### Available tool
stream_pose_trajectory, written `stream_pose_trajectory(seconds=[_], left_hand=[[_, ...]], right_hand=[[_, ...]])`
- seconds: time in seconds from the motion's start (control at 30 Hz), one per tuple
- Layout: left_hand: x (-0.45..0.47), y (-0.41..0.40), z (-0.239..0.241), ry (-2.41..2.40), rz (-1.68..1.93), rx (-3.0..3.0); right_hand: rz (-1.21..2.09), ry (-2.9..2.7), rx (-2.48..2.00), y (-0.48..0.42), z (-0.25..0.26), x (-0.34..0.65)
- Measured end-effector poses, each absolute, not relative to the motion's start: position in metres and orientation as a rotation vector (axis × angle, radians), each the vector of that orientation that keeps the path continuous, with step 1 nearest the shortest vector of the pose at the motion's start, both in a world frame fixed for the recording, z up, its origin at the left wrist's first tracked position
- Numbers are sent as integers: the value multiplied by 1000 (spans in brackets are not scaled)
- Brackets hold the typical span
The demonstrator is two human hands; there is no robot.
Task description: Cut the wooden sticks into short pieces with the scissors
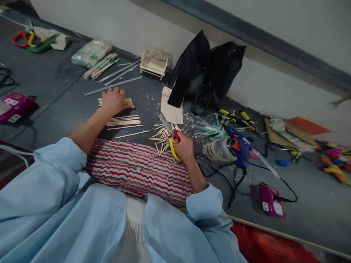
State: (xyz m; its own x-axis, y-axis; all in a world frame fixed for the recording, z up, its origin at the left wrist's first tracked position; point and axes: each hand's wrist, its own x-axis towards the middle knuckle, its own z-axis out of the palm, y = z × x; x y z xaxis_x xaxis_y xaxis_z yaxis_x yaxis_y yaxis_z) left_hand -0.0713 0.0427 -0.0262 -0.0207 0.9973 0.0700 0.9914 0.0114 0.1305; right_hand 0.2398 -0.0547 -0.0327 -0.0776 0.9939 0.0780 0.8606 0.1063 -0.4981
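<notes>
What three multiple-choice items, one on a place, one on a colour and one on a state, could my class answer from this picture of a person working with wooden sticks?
1. Where does the left hand rest?
A. on a stack of wooden sticks
B. on the black bag
C. on the glue gun

2. What colour are the handles of the scissors?
A. all green
B. yellow and red
C. white

3. How is the right hand occupied?
A. it lies flat and empty
B. it grips the scissors by the handles
C. it holds a phone

Answers: 1 A, the palm presses down on the stack; 2 B, a yellow loop and a red part show at the fingers; 3 B, the fingers close round the handles while the blades point at the cut stick pieces.
</notes>
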Motion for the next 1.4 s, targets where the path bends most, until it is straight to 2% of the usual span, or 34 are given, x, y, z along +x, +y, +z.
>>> stream_pose_trajectory(seconds=[0.33, 0.63, 0.77, 0.97, 1.4], left_hand=[[-67, 37, -19, 2205, 293, 2146], [1, 77, 3, 1754, 835, 2153], [63, 100, 9, 1819, 790, 2086], [135, 123, -7, 2017, 669, 1859], [166, 144, -13, 2185, 679, 1746]], right_hand=[[436, -1926, -1908, -55, -28, 239], [435, -1732, -1794, -57, -37, 240], [419, -1646, -1768, -57, -41, 244], [379, -1525, -1819, -55, -43, 248], [439, -1548, -1781, -59, -45, 248]])
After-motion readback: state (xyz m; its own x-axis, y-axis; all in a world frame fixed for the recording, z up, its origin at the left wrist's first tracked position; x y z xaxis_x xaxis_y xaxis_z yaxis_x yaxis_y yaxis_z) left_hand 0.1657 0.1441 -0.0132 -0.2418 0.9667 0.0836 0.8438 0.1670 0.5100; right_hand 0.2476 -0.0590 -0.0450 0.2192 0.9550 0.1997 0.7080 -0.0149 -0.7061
